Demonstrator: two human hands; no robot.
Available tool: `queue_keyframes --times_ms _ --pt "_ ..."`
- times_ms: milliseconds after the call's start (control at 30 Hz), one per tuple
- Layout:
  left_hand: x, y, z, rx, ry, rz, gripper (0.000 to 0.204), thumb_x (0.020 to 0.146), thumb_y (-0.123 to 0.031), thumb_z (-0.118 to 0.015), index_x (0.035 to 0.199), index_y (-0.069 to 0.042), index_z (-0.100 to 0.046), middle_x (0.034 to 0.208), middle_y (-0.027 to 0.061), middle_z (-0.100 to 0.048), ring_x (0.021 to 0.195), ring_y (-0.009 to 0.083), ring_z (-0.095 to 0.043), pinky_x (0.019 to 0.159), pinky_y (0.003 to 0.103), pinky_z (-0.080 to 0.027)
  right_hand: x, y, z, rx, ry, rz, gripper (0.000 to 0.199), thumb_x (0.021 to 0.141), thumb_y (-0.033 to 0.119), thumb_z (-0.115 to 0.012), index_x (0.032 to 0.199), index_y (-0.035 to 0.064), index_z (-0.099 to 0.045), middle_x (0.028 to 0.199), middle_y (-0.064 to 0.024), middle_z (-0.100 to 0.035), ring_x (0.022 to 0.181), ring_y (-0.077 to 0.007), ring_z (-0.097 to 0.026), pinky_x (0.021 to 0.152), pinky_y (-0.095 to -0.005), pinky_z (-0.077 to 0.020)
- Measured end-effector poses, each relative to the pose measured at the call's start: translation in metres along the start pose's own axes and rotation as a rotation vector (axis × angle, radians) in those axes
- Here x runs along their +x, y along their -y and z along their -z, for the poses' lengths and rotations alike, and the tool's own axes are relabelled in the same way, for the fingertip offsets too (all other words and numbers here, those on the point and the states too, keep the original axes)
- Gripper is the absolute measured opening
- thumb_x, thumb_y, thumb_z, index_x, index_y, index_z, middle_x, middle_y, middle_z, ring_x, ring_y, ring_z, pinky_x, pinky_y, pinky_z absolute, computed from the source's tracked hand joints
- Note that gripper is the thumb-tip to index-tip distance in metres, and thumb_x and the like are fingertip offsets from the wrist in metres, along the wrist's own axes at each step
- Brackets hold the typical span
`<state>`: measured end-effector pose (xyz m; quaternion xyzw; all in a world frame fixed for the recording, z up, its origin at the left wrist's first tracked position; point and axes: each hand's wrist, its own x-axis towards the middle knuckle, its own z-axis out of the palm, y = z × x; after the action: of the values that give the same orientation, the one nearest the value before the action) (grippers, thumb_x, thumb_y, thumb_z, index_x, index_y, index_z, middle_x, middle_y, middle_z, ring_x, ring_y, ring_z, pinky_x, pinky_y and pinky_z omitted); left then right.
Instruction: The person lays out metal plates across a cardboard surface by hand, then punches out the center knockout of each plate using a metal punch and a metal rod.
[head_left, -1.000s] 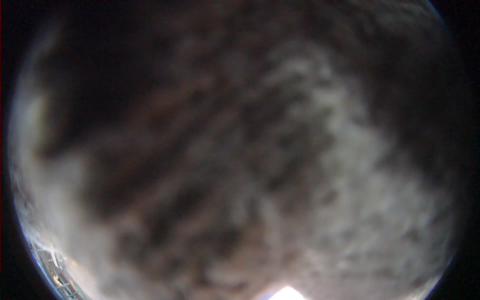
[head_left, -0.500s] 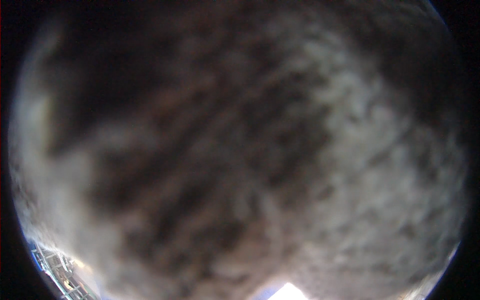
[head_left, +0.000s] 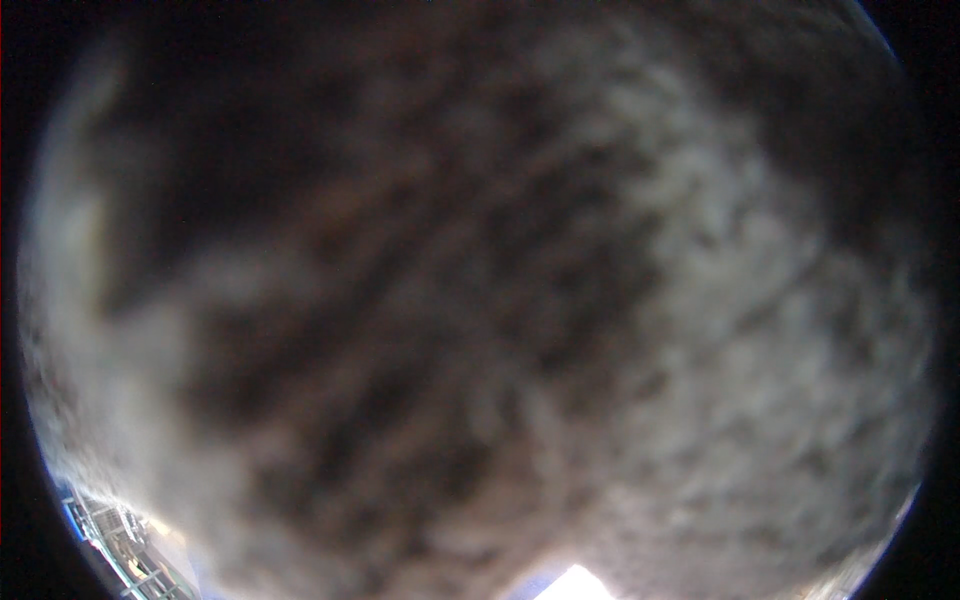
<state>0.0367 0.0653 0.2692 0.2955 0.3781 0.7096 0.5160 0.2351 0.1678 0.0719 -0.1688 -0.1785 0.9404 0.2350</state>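
Observation:
A blurred, rough grey and brown surface [head_left: 480,330] fills nearly the whole head view, very close. It has dark streaks through the middle and a paler, mottled area on the right. It looks like soft, fibrous cloth, but I cannot make out what it is. Neither my left hand nor my right hand can be recognised, and anything they hold or touch is hidden.
At the lower left rim, a small gap shows metal bars or racking [head_left: 140,570], bent by the lens. A bright white patch [head_left: 574,584] with a blue edge shows at the bottom.
The close surface stays in nearly the same place. The bars in the lower left gap look slightly shifted.

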Motion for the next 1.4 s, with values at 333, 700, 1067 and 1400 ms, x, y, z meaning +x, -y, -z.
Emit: queue_keyframes --times_ms 333,700,1067,1400 --pt "0.002 -0.002 0.012 0.048 0.000 -0.014 0.044 0.105 -0.034 -0.049 0.112 0.005 -0.067 0.101 0.0197 -0.070 0.089 0.0310 -0.068 0.079 0.039 -0.054 0.006 0.001 0.015 0.188 -0.046 -0.053 0.046 0.111 0.033 -0.050 0.150 0.0089 -0.058 0.148 -0.0178 -0.063 0.135 -0.0393 -0.062 0.113 -0.0609 -0.0517" --pt "-0.085 0.021 -0.020 0.142 -0.028 -0.089 0.040 0.104 -0.030 -0.051 0.107 0.005 -0.070 0.095 0.0183 -0.072 0.084 0.0295 -0.069 0.074 0.037 -0.055 -0.127 -0.033 0.028 -0.156 0.213 -0.241 0.079 0.092 0.050 -0.081 0.151 0.0061 -0.051 0.142 -0.0171 -0.061 0.132 -0.0333 -0.060 0.115 -0.0515 -0.0470" --pt "-0.068 -0.059 0.031 0.345 -0.081 -0.356 0.036 0.103 -0.026 -0.053 0.102 0.005 -0.072 0.089 0.0169 -0.073 0.078 0.0280 -0.070 0.070 0.035 -0.055 -0.086 -0.128 0.193 -0.578 0.454 -0.656 0.075 0.090 0.025 -0.086 0.152 0.0075 -0.048 0.138 -0.0071 -0.056 0.127 -0.0216 -0.056 0.118 -0.0443 -0.0415" --pt "-0.067 -0.075 0.058 0.461 -0.099 -0.459 0.034 0.103 -0.022 -0.054 0.098 0.005 -0.074 0.084 0.0156 -0.075 0.074 0.0266 -0.071 0.066 0.033 -0.055 -0.011 -0.126 0.189 -0.982 0.741 -0.458 0.082 0.088 0.040 -0.086 0.155 0.0127 -0.047 0.145 -0.0097 -0.054 0.133 -0.0219 -0.053 0.122 -0.0445 -0.0360"
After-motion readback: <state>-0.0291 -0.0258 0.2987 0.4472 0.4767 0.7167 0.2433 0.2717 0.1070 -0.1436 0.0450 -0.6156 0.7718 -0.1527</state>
